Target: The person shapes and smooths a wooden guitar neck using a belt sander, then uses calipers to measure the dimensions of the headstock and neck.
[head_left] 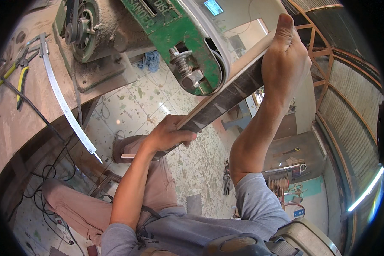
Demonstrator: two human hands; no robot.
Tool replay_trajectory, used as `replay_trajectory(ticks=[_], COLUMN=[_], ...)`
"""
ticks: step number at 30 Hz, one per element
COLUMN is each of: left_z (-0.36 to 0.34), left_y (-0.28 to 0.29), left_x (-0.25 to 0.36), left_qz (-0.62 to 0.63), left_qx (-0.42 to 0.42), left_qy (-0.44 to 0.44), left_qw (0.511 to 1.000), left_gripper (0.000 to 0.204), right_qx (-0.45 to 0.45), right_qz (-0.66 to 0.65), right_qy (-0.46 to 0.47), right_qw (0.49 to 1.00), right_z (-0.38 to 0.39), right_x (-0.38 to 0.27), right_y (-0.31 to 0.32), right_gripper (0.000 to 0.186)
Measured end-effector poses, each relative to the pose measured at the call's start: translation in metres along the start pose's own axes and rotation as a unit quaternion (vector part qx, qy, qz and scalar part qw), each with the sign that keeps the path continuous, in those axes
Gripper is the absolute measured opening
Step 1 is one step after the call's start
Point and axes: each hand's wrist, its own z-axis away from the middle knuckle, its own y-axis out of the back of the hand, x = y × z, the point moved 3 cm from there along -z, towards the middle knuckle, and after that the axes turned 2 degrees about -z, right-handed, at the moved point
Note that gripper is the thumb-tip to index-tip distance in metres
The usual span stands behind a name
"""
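A long, narrow wooden board (232, 94) with a dark, patterned face and a pale edge slants across the middle of the head view. My left hand (170, 134) grips its near, lower end, the thumb lying along the dark face. At the far, upper end, my right hand (285, 59) is closed round it with the thumb up on top. Between my hands, the pale edge lies at the rounded end of a green sanding machine (158, 30) with a grey belt (225, 59); it appears to touch, but the contact is partly hidden.
A dusty workbench (30, 123) on the left carries a long metal caliper (63, 100), yellow-handled pliers (22, 85) and a motor with a pulley (83, 34). Black cables (47, 173) hang below. A blue rag (149, 62) lies beyond, above the speckled tile floor (200, 175).
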Motion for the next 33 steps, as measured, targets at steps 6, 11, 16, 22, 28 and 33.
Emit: replay_trajectory(ticks=[6,11,16,22,28,33], left_z=[0.0,-0.001,-0.001,-0.002,-0.001,0.004], left_y=[-0.001,-0.001,-0.002,-0.005,-0.008,-0.013], left_x=[0.003,0.005,0.004,0.008,0.006,0.017], left_qz=[0.018,0.039,0.057,0.081,0.054,-0.072], left_qx=[-0.027,-0.039,-0.05,-0.075,-0.007,0.054], left_qy=[-0.01,0.005,0.008,0.012,0.011,-0.04], left_qw=[0.999,0.998,0.997,0.994,0.998,0.995], left_gripper=[0.025,0.028,0.031,0.034,0.03,0.036], right_qx=[0.031,0.002,0.04,0.041,0.02,0.044], right_qz=[0.042,0.088,0.094,0.142,0.037,-0.123], right_qy=[0.039,0.051,0.065,0.058,0.022,0.072], right_qw=[0.998,0.995,0.993,0.987,0.999,0.989], right_z=[-0.001,0.0,-0.003,-0.001,-0.005,-0.012], right_x=[-0.001,-0.017,-0.028,-0.029,-0.033,-0.002], right_y=[0.001,0.009,0.01,0.009,0.011,-0.005], right_gripper=[0.078,0.063,0.066,0.062,0.06,0.044])
